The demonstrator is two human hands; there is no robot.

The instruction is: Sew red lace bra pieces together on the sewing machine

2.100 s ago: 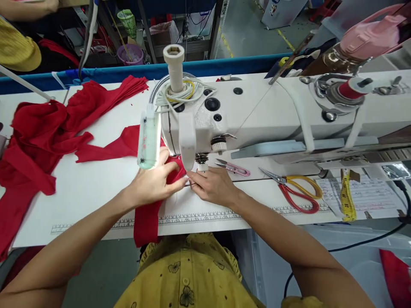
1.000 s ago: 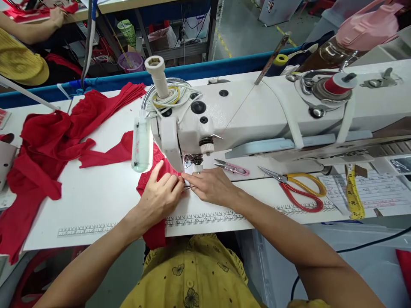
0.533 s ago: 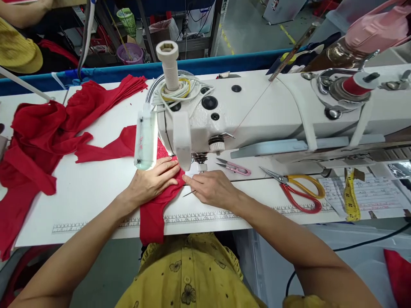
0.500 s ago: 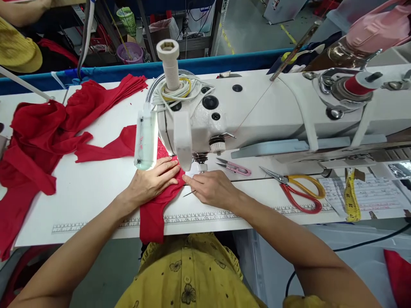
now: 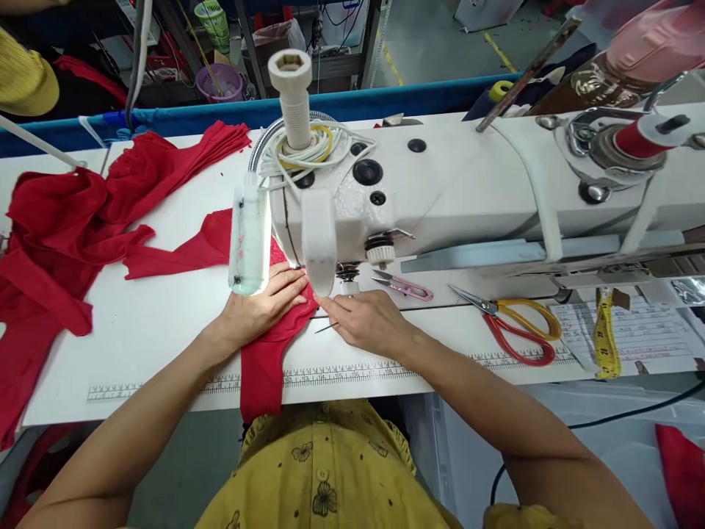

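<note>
My left hand (image 5: 269,305) lies flat with fingers stretched out, pressing a red fabric piece (image 5: 261,378) onto the white table beside the sewing machine's needle area. One end of this cloth hangs over the table's front edge; another part runs left behind the lamp. My right hand (image 5: 366,319) is closed at the cloth's right edge, thumb and forefinger at the fabric by the presser area. From under its curled fingers sticks a thin dark pointed tool (image 5: 326,328); the rest of it is hidden in the hand. The sewing machine head (image 5: 319,235) hides the needle.
Pink thread snips (image 5: 405,286) and scissors (image 5: 518,330) with red and yellow handles lie to the right. Beyond them are a yellow tape measure (image 5: 606,345) and a written sheet (image 5: 655,330). A red fabric pile (image 5: 60,242) covers the left. A lit lamp (image 5: 249,242) hangs near my left hand.
The view has shifted slightly. Both hands keep nearly the same place and hold on the red fabric, which shows only a slight shift by the fingertips.
</note>
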